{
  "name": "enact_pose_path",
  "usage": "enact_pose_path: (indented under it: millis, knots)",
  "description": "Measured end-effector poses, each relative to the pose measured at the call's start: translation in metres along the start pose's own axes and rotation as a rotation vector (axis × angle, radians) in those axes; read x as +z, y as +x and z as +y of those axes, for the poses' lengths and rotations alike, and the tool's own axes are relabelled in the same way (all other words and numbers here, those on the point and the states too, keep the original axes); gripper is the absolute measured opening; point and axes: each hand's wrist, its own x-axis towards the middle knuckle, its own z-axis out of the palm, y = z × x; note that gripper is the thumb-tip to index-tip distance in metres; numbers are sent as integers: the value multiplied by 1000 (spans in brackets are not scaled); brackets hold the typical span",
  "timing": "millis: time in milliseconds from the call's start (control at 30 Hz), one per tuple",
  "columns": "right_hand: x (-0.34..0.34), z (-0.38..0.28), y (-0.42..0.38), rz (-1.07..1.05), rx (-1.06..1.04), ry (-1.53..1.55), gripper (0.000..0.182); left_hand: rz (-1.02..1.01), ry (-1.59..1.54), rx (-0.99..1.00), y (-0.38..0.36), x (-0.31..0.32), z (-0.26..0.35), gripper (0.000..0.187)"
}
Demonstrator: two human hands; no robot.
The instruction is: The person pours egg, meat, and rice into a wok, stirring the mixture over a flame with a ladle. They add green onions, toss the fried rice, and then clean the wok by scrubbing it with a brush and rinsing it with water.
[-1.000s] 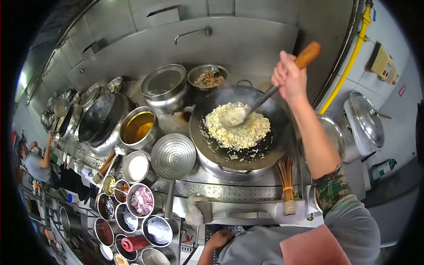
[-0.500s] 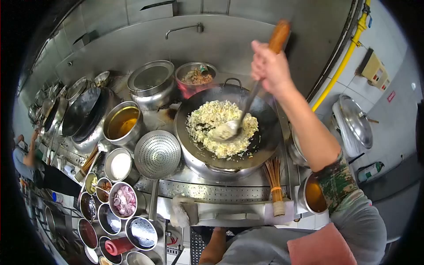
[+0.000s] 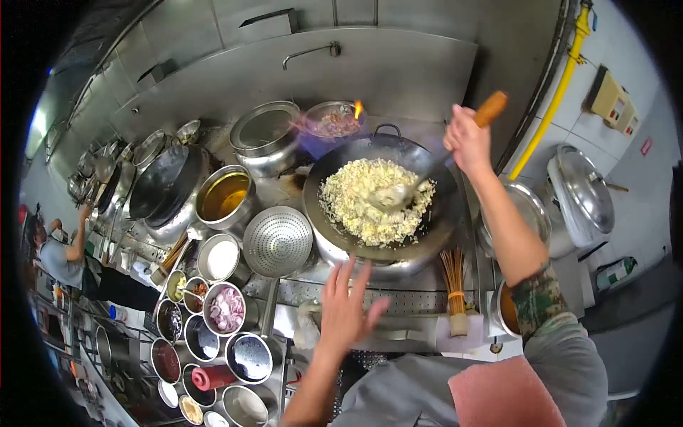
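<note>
My right hand [image 3: 469, 146] is closed around the shaft of a long ladle [image 3: 491, 109] with a wooden handle. The ladle's bowl lies in pale yellow fried rice [image 3: 363, 178], which looks mixed with egg, in a large dark wok [image 3: 449, 206]. My left hand [image 3: 346, 309] is raised near the wok's front edge, fingers spread and nothing in it. Left of the wok, a perforated strainer [image 3: 277, 240] rests with its handle pointing toward me.
A flame [image 3: 358, 109] rises by the back bowl [image 3: 329, 127]. Left stand a pot of amber liquid [image 3: 226, 196], sliced onions [image 3: 226, 309] and several seasoning bowls. A bamboo brush [image 3: 454, 285] lies at the front right. Another person [image 3: 60, 260] works at far left.
My left hand has come up into view, open, in front of the wok. The ladle has shifted in the rice. A flame now shows at the back bowl, and the view has shifted.
</note>
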Motion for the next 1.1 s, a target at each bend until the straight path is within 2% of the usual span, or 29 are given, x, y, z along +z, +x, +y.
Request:
enact_pose_path:
  millis: [67, 167, 200, 267, 333, 400, 433, 467, 533, 600, 667, 700, 800, 867, 900, 933, 1000, 1100]
  knots:
    - [10, -8, 12, 82, 74, -7, 36, -65, -191, 94, 31, 65, -43, 31]
    - [40, -62, 21, 164, 200, -60, 37, -154, -166, -9, 14, 61, -25, 24]
    - [48, -83, 14, 161, 223, -74, 37, -93, -193, 14, 18, 48, -18, 23]
    - [44, -88, 8, 15, 233, -99, 36, -2, -280, 33, 13, 16, 17, 22]
    - [64, -73, -5, 110, 98, -175, 32, 20, -308, -61, 32, 13, 26, 18]
    - [74, -42, -14, 270, -10, -418, 31, 32, -198, 1, 13, 57, -4, 18]
    - [69, -32, -16, 291, -80, -412, 32, -11, -185, 10, -3, 70, -18, 18]
    - [69, -41, -24, 264, -109, -296, 25, -46, -174, 17, -25, 74, -28, 18]
    - [70, -75, -38, 279, -78, -114, 30, -59, -256, 106, -72, 56, -31, 17]
    - [59, -83, -40, 204, -66, -125, 41, 20, -256, 144, -54, 15, -6, 17]
    - [65, -71, -38, 162, -64, -127, 38, 20, -243, 75, -26, -18, 14, 20]
    - [80, -65, -42, 224, -44, -192, 35, 99, -296, 63, 0, -21, 16, 18]
    - [106, -32, -38, 332, -41, -452, 22, 49, -234, 2, 18, 31, -12, 20]
    - [95, -5, -30, 341, -230, -583, 25, -29, -179, 18, -16, 64, -38, 18]
    - [92, -15, -36, 278, -276, -456, 30, -66, -152, 37, -38, 70, -45, 18]
    - [94, -32, -45, 217, -252, -394, 35, 9, -219, 130, -55, 72, -50, 16]
    - [86, -57, -50, 39, -108, -234, 37, 41, -361, 176, -57, 30, -29, 15]
    - [72, -62, -39, 113, -62, -226, 38, 49, -335, 22, -3, 20, -22, 20]
